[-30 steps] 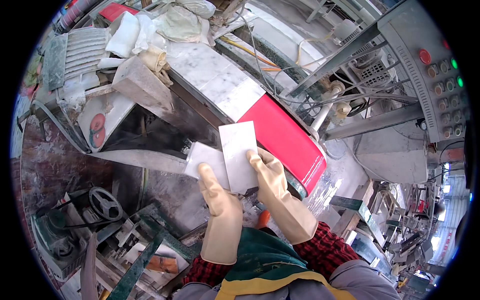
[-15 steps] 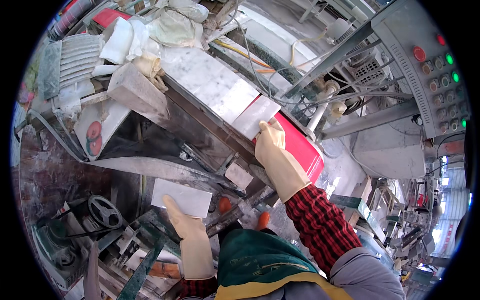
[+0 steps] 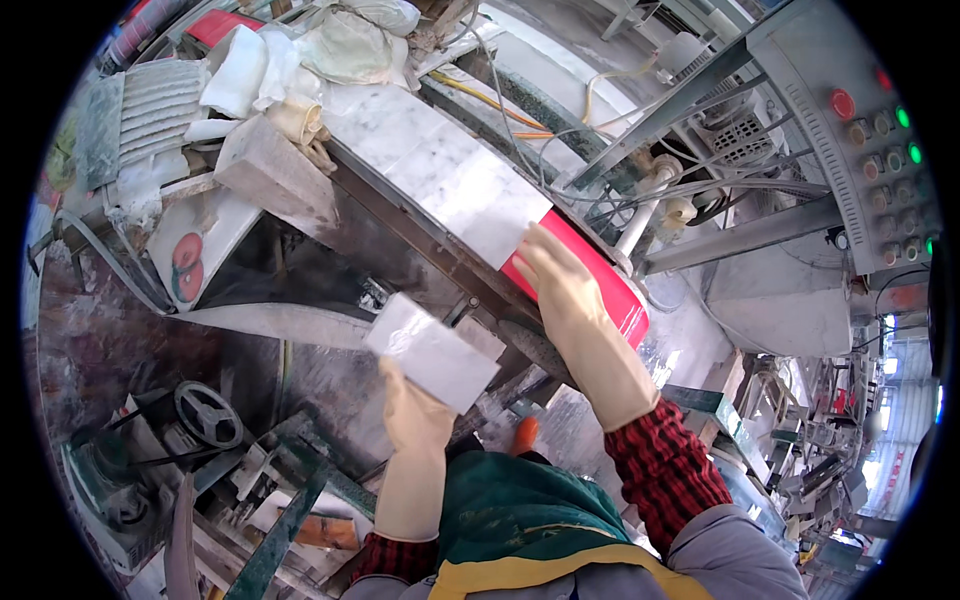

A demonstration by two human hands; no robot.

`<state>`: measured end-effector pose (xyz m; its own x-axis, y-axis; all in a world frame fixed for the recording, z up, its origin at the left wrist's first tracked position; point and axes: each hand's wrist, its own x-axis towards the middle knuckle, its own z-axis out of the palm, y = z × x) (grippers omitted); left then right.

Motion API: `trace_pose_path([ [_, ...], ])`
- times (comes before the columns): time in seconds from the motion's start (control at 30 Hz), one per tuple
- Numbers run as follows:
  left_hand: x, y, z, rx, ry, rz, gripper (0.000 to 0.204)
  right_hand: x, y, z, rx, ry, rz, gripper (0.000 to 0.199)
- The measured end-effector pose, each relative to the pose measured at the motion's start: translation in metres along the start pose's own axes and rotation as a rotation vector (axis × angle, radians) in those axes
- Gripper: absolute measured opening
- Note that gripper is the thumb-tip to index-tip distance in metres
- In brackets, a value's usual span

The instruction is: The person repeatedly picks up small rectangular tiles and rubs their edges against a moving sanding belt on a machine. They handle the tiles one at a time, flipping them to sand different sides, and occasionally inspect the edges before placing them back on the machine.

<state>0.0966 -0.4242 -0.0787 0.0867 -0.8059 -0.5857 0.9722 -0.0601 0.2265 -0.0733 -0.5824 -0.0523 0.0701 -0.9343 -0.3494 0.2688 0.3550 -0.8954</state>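
My left hand (image 3: 417, 405), in a cream rubber glove, grips a pale rectangular stone tile (image 3: 432, 352) by its near edge, thumb on top. The tile is held tilted above the floor, apart from the conveyor. My right hand (image 3: 560, 268), gloved the same way, lies over the red belt (image 3: 590, 262) with its fingers stretched toward the near end of a row of white-and-grey marble tiles (image 3: 440, 180). Its fingertips are at or close to the end tile; whether they touch it I cannot tell.
A control panel (image 3: 860, 140) with lit buttons is at upper right, beside cables and a metal beam (image 3: 740, 238). Cloths and a stone block (image 3: 275, 178) lie at upper left. A machine with a handwheel (image 3: 209, 414) stands lower left. An orange boot (image 3: 526, 436) shows below.
My left hand has raised its tile and brought it rightward, toward the belt. The tile under my right hand now adjoins the row; that hand has loosened and its fingers have straightened.
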Motion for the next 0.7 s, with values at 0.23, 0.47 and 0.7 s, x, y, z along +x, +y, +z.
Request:
trace_pose_path([
  [0.23,0.002,-0.031,0.042,0.307,0.029,0.153,0.056,-0.082,-0.029,0.020,-0.697,-0.335,0.299,0.055],
  [0.47,0.018,0.012,0.035,0.139,0.239,0.509,0.046,-0.056,-0.018,-0.024,-0.001,0.282,0.054,0.028],
  [0.7,-0.004,0.021,0.011,0.364,0.384,0.496,0.055,-0.007,0.030,-0.021,-0.196,0.337,-0.087,0.049],
])
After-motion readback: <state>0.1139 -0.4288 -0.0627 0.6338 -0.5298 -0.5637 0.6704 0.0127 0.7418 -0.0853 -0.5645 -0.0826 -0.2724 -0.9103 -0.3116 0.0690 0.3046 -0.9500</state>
